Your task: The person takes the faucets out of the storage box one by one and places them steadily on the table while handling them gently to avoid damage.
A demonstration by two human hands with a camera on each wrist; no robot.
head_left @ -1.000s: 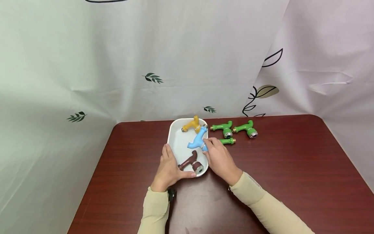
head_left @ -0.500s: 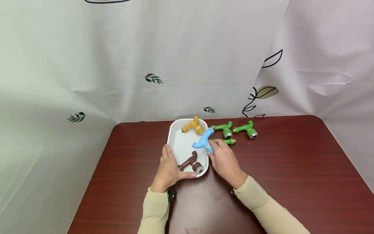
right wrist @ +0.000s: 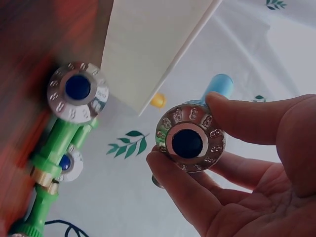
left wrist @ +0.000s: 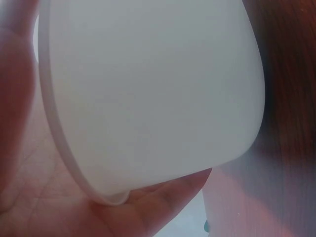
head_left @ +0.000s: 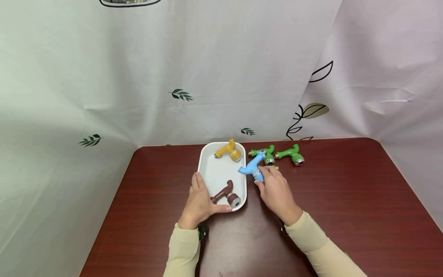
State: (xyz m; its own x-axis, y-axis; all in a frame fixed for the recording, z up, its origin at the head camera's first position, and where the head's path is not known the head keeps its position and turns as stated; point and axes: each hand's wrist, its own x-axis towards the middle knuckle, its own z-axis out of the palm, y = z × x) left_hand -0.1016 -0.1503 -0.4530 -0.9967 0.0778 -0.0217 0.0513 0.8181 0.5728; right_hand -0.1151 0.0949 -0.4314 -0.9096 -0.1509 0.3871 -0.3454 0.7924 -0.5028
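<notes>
My right hand (head_left: 278, 192) grips a light blue tap (head_left: 253, 167) by its knob end, just past the tray's right rim. Its round silver knob with a dark blue centre (right wrist: 187, 143) faces the right wrist camera, between thumb and fingers. My left hand (head_left: 199, 202) holds the near left corner of a white tray (head_left: 221, 169), thumb along the near rim and fingers on the left side. The tray's outer wall (left wrist: 153, 94) fills the left wrist view. A yellow tap (head_left: 228, 150) lies at the tray's far end, a dark brown tap (head_left: 226, 193) at its near end.
Right of the tray, a green tap (head_left: 268, 157) and another green tap (head_left: 291, 154) lie on the reddish-brown table (head_left: 332, 200). A third green tap is mostly hidden behind the blue one. A white curtain (head_left: 214, 77) with leaf prints hangs behind.
My right hand has carried the blue tap rightward from above the tray to beyond its right rim, over the green taps. The left hand and tray keep their place.
</notes>
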